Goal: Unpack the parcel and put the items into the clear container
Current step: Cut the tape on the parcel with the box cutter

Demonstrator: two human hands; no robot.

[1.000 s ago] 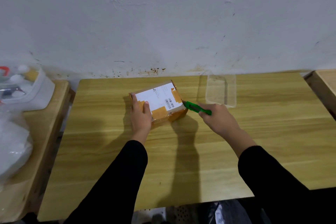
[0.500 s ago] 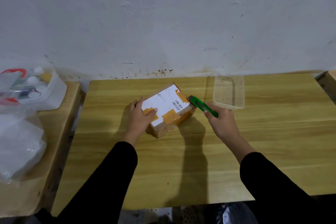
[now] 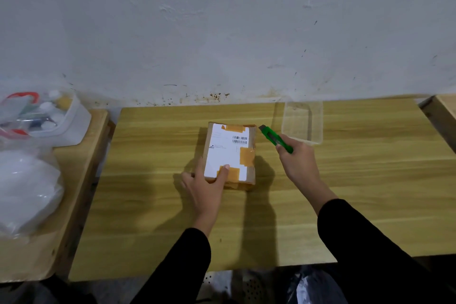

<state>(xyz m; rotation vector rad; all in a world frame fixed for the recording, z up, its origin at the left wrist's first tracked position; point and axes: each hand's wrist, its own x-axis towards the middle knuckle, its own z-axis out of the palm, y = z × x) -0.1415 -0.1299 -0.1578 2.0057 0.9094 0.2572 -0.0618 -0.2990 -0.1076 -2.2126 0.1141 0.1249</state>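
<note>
The left hand [image 3: 206, 186] grips the near left corner of the parcel [image 3: 230, 153]: its thumb lies on top, pressing the tape at the near edge, while the other fingers wrap the left side, mostly hidden behind the box. The right hand [image 3: 297, 163] is closed around the rear of a green box cutter [image 3: 275, 138], fingers curled tight on the handle; the knuckles face the camera, so the fingertips cannot be made out. The cutter points toward 11 o'clock, its dark tip just beside the parcel's far right corner; whether it touches the cardboard cannot be told, and the blade itself is too small to see.

The parcel is a brown cardboard box lying flat near the middle of the wooden table [image 3: 370, 205], long side running from 12 to 6 o'clock. A white shipping label covers most of its top, with barcodes near the far right; the print is unreadable. Tan tape strips cross the label at the far edge, the right edge and the near edge.

The clear container [image 3: 303, 122] sits at 2 o'clock from the parcel, near the wall, its walls faint against the wood. At 9 o'clock, a side table holds a white bin [image 3: 69, 126] of blurred items and a plastic bag [image 3: 27, 187], cut off by the frame.
</note>
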